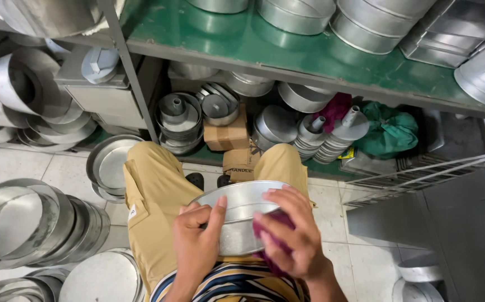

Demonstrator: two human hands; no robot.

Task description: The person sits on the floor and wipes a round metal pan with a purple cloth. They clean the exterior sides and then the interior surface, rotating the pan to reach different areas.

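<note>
On the lap, between the knees of tan trousers (153,190), a round metal pan (241,215) rests tilted on its side, its flat bottom turned away toward the shelves and its shiny wall facing up at the camera. Its wide axis runs left to right across the thighs, so the wall lies directly under both hands. The left hand (197,240) steadies it from the near left, thumb stretched up along the wall and fingers curled loosely against the metal. The right hand (290,237) is cupped over a dark red cloth (273,237), fingers spread and pressing the cloth onto the pan's right side (this hand lies farther over the wall, the left nearer the rim). Both hands touch the pan; neither is well apart from it. Ahead, under the green shelf (242,42), two brown cardboard boxes stand one before the other: the upper box (228,134) sits among ring-shaped moulds, the lower box (238,162) just beyond the knees, with dark print that I leave unread. A small yellow label (347,152) shows beneath a stack of cone-topped tins (337,134), beside a green bag (390,131). More pans (30,223) are stacked on the tiled floor at the left, and a white tag (133,212) is sewn on the trouser leg.
</note>
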